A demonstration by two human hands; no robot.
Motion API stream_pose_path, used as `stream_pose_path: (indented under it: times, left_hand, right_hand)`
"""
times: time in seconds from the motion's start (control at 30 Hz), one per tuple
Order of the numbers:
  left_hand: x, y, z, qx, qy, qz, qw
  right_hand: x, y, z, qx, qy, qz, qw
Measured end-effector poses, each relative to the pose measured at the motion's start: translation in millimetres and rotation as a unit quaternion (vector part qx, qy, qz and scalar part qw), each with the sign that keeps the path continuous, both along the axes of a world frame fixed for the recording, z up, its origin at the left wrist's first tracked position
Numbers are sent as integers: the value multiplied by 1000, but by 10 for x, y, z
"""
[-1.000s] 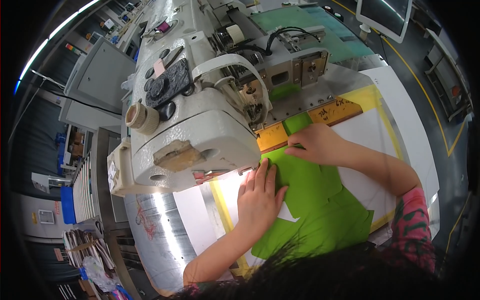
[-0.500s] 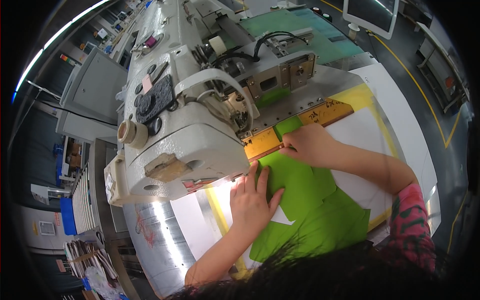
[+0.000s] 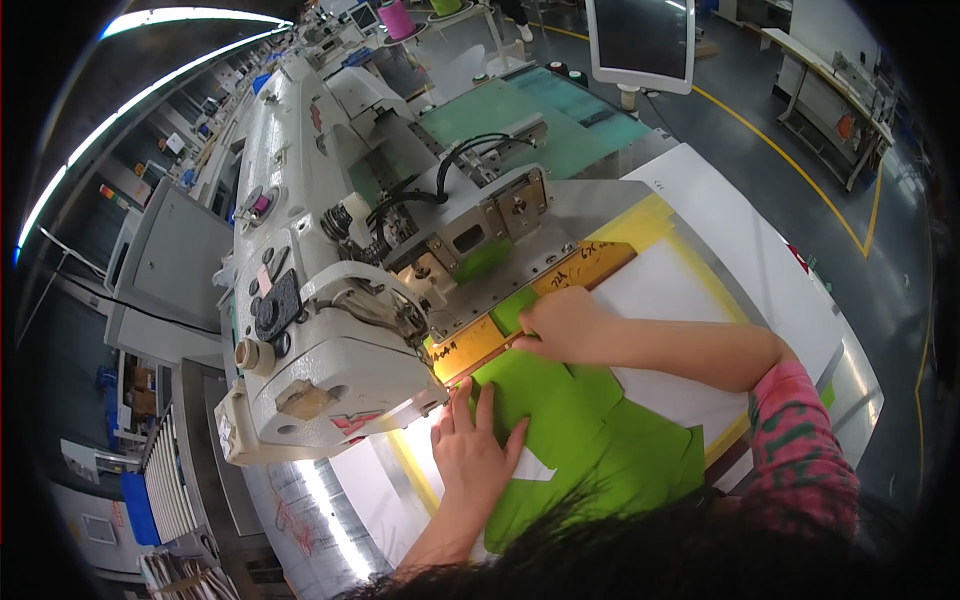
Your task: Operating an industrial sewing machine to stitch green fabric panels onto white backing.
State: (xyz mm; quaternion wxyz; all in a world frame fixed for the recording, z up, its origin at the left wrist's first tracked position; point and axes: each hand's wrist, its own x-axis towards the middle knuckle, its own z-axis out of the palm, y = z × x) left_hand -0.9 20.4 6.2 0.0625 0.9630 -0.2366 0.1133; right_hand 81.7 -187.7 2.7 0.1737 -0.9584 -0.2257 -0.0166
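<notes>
Overlapping pieces of bright green fabric (image 3: pixel 570 410) lie on a white sheet (image 3: pixel 675 325) edged with yellow tape. My left hand (image 3: pixel 472 462) rests on the fabric's left edge, fingers spread, their tips close to the orange plate and the sewing head. Over at the notch in the orange plate (image 3: pixel 598 264), my right hand (image 3: pixel 570 325) is closed, thumb and forefinger pinching at the green fabric along the plate's edge. The fingertips are partly hidden by the hand itself. A large white sewing machine (image 3: pixel 340 385) stands over the plate's left end.
A metal clamp frame (image 3: pixel 500 285) with cables sits behind the orange plate. Farther back are a green table surface (image 3: pixel 500 110) and a monitor (image 3: pixel 642 45). Shiny metal (image 3: pixel 315 510) with loose red threads lies at the left. A grey cabinet (image 3: pixel 170 265) stands beyond the machine.
The whole view has shifted, so the machine and hands appear lower and further left. Relative to the fabric and plate, both hands stay in nearly the same places.
</notes>
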Motion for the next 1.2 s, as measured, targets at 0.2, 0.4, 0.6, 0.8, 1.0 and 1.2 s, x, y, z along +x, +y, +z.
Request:
stream_pose_path:
  times: [0.2,0.4,0.6,0.8,1.0,1.2]
  left_hand:
    - [50,-23,-33,8,-5,0,1000]
    - [15,-51,-7,25,13,2,1000]
    - [68,-43,-4,16,21,-28,999]
    - [123,-67,-13,-23,62,-76,995]
    - [112,-98,-25,-22,58,-72,995]
    - [98,-62,-23,-27,83,-68,994]
  right_hand:
    - [-108,-42,-91,-19,-97,44,994]
    - [-566,0,-202,-96,-185,141,968]
    - [-584,-69,-230,-92,-147,132,976]
    - [-623,-150,-194,-59,-140,134,979]
    - [-649,-86,-181,-143,-160,144,966]
    - [-665,-27,-187,-105,-170,136,970]
